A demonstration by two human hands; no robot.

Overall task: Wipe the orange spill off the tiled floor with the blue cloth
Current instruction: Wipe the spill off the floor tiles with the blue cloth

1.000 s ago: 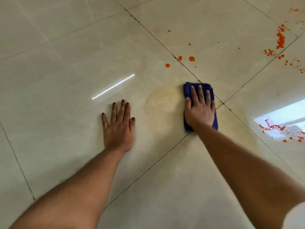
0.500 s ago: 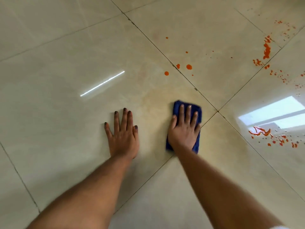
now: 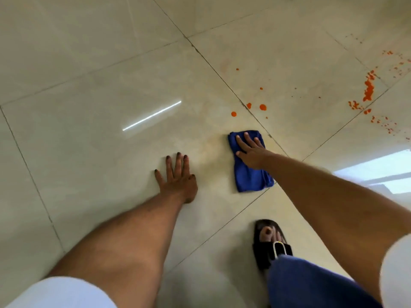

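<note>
On the glossy cream tiled floor [image 3: 93,134], the folded blue microfibre cloth [image 3: 250,174] lies flat just left of a dark grout crossing, short of the nearest orange drops. The right hand [image 3: 252,152] presses on the cloth's far half, fingers [image 3: 241,142] straight and slightly spread, palm down; the cloth's near half shows bare behind the wrist. Half a second ago the same hand covered most of the cloth, and the cloth sat closer to the person; now it is pushed farther out toward the spill. The left hand [image 3: 178,176] is planted flat on the tile left of the cloth, fingers straight and mostly together, thumb out, dark nails, same bracing pose as before. Three round orange spill drops [image 3: 262,107] sit just beyond the cloth by the grout line, untouched. A bigger orange splatter streak [image 3: 369,87] with scattered specks lies far right, well apart from the cloth. New in view: a foot in a black strapped sandal [image 3: 270,245] at bottom right, with a blue trouser leg [image 3: 311,283] and white sleeves [image 3: 62,292]. A faint yellowish smear marks the tile around the cloth.
</note>
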